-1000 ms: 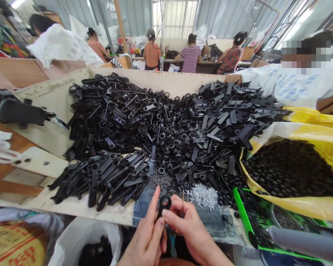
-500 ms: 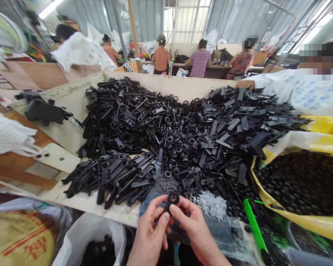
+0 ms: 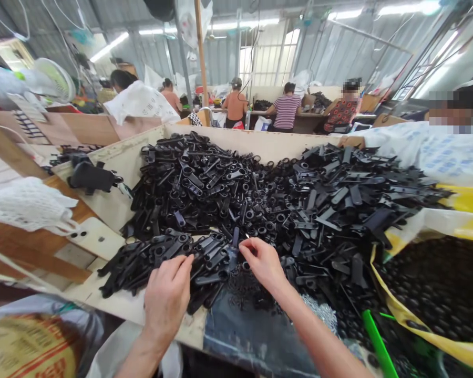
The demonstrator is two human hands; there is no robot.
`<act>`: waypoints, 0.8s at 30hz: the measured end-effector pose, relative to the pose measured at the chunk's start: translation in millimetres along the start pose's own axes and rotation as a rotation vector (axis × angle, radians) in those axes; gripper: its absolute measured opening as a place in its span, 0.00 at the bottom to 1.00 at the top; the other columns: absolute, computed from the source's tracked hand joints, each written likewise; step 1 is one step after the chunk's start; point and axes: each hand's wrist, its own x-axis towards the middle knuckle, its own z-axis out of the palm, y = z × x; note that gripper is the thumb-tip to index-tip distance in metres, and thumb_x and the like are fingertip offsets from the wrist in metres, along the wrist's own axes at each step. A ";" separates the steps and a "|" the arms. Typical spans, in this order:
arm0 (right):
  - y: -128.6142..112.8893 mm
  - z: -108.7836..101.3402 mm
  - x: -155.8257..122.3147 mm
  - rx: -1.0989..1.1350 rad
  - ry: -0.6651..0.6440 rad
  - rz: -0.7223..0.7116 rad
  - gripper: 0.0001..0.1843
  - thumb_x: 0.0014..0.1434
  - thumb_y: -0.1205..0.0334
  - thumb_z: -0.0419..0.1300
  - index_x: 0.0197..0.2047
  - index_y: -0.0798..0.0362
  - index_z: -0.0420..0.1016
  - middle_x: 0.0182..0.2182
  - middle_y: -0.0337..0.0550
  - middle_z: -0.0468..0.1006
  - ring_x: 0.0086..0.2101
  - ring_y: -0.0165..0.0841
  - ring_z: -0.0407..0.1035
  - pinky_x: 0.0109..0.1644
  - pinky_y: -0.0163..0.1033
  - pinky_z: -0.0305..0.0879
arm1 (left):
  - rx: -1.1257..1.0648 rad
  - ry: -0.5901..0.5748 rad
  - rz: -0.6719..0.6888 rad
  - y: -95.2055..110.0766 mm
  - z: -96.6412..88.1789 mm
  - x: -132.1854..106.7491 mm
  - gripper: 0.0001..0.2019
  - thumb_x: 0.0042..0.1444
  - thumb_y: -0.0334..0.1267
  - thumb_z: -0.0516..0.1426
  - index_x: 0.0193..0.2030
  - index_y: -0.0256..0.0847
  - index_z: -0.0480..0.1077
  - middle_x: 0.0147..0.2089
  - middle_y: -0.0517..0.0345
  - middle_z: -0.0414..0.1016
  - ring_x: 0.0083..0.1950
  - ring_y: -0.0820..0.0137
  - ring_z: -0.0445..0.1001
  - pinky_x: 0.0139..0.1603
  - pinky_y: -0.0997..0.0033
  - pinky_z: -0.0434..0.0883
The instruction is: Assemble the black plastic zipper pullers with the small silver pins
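Observation:
My left hand (image 3: 166, 295) lies with its fingers stretched out on a row of black plastic levers (image 3: 169, 257) at the near left of the bin. My right hand (image 3: 263, 262) is curled in a pinch at the foot of the big heap of black levers and rings (image 3: 260, 194). Its fingertips are closed on something small that I cannot make out. A patch of loose black rings (image 3: 244, 299) lies on a dark cloth between my two forearms.
The heap fills a pale wooden bin (image 3: 228, 137). A yellow bag of black round parts (image 3: 437, 283), a green stick (image 3: 378, 341) and silver pins (image 3: 323, 311) lie to the right. A white mesh bag (image 3: 27, 202) is on the left. A person's white sleeve (image 3: 429, 152) rests far right; several people work behind.
My hands have parted and moved forward. The black ring-ended lever they held together is gone from them. The left hand now lies on the lever row and the right pinches at the heap.

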 end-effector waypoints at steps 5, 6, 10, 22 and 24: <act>-11.6 11.5 48.0 -0.317 0.003 0.065 0.12 0.66 0.58 0.62 0.34 0.53 0.83 0.38 0.55 0.85 0.43 0.46 0.79 0.44 0.42 0.66 | 0.003 0.004 -0.032 15.5 6.3 -13.7 0.07 0.65 0.34 0.59 0.45 0.46 0.79 0.47 0.56 0.85 0.49 0.56 0.75 0.50 0.52 0.59; -14.3 15.0 52.8 -0.358 -0.001 0.072 0.13 0.66 0.57 0.62 0.34 0.54 0.84 0.39 0.58 0.85 0.43 0.47 0.79 0.45 0.43 0.66 | -0.014 -0.011 -0.047 17.5 6.5 -15.1 0.07 0.65 0.34 0.59 0.45 0.47 0.79 0.48 0.55 0.85 0.51 0.55 0.75 0.51 0.51 0.58; -22.6 25.1 60.8 -0.453 -0.014 0.088 0.12 0.65 0.55 0.64 0.38 0.55 0.84 0.42 0.59 0.85 0.44 0.47 0.79 0.44 0.42 0.65 | -0.058 -0.073 -0.073 19.1 7.4 -18.0 0.09 0.65 0.33 0.58 0.46 0.47 0.79 0.52 0.51 0.83 0.54 0.52 0.73 0.53 0.48 0.57; -1.7 -62.1 1.7 -0.423 0.107 0.165 0.08 0.63 0.56 0.62 0.39 0.47 0.82 0.31 0.42 0.81 0.32 0.39 0.74 0.31 0.38 0.55 | -0.186 -0.176 0.003 19.4 -6.3 36.5 0.09 0.66 0.32 0.57 0.45 0.47 0.79 0.48 0.53 0.82 0.53 0.56 0.72 0.53 0.51 0.60; -2.9 -67.9 -23.5 -0.194 0.181 0.175 0.11 0.61 0.53 0.63 0.44 0.48 0.81 0.27 0.40 0.78 0.28 0.36 0.71 0.31 0.37 0.56 | -0.178 -0.324 0.107 24.4 -0.3 62.1 0.09 0.66 0.32 0.56 0.45 0.45 0.79 0.45 0.51 0.81 0.51 0.55 0.72 0.49 0.52 0.61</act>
